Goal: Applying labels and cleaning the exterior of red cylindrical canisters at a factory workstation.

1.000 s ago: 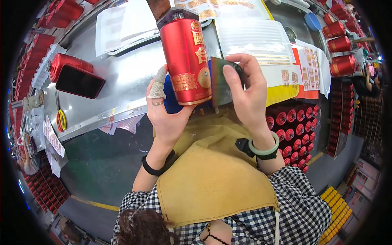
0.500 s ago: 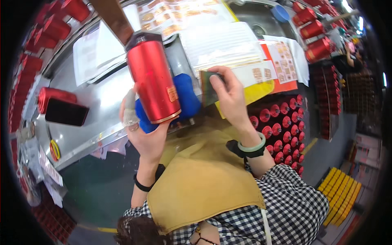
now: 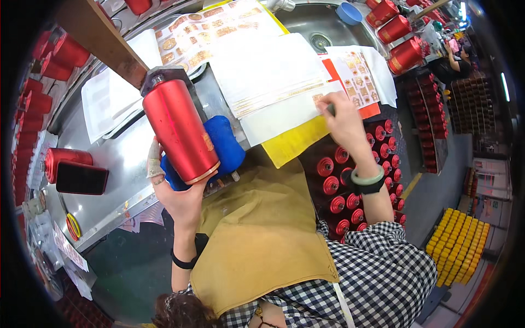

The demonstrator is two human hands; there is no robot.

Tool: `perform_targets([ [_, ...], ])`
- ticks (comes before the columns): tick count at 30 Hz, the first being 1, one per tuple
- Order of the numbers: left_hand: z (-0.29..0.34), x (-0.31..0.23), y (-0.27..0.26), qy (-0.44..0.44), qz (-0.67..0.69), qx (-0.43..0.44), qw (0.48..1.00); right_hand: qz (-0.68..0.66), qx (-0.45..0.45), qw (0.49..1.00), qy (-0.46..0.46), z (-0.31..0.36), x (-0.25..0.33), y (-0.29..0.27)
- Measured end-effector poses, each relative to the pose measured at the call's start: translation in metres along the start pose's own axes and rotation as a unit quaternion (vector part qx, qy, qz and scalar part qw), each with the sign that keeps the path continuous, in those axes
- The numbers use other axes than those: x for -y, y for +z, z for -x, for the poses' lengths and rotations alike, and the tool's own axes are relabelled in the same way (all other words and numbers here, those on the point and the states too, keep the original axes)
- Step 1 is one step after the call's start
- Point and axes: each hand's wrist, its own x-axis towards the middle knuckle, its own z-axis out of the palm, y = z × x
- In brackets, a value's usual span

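Observation:
My left hand (image 3: 179, 201), with a pale covering on one finger, is closed round the base of a shiny red metal cylinder (image 3: 178, 131). The cylinder lies tilted, its far end against a dark fitting (image 3: 167, 76) and a blue pad (image 3: 225, 143) beneath it. A small gold decal (image 3: 208, 142) shows on its right side. My right hand (image 3: 347, 123) is over the paper sheets at the right, fingers pinched on a small dark flat piece (image 3: 331, 109), mostly hidden. Below the fingertips lies a white sheet (image 3: 284, 120) by a gold-printed decal sheet (image 3: 361, 82).
A wooden post (image 3: 101, 41) rises at the upper left. On the metal bench lie a dark phone (image 3: 82, 178) and another red cylinder (image 3: 65, 158). A sink (image 3: 298, 24) with a blue bowl (image 3: 349, 13) is at the back. Many red pieces (image 3: 330, 185) stand at the right.
My right hand has moved right, from beside the cylinder to over the decal sheets, still holding the dark flat piece. My left hand stays on the cylinder. The whole view has shifted somewhat.

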Motion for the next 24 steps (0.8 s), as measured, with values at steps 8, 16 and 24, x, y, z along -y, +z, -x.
perform_targets([
  [8, 0.001, 0.008, 0.0, 0.006, 0.012, -0.007, 1.0, 0.074, 0.02, 0.979, 0.187, -0.035, -0.077, -0.02],
  [16, -0.001, 0.01, -0.004, 0.023, -0.038, 0.0, 0.999, 0.069, 0.057, 0.972, 0.216, -0.031, -0.09, -0.018],
  [24, 0.002, 0.011, -0.002, 0.036, -0.057, 0.0, 0.998, 0.053, 0.044, 0.967, 0.246, -0.018, -0.096, -0.019],
])
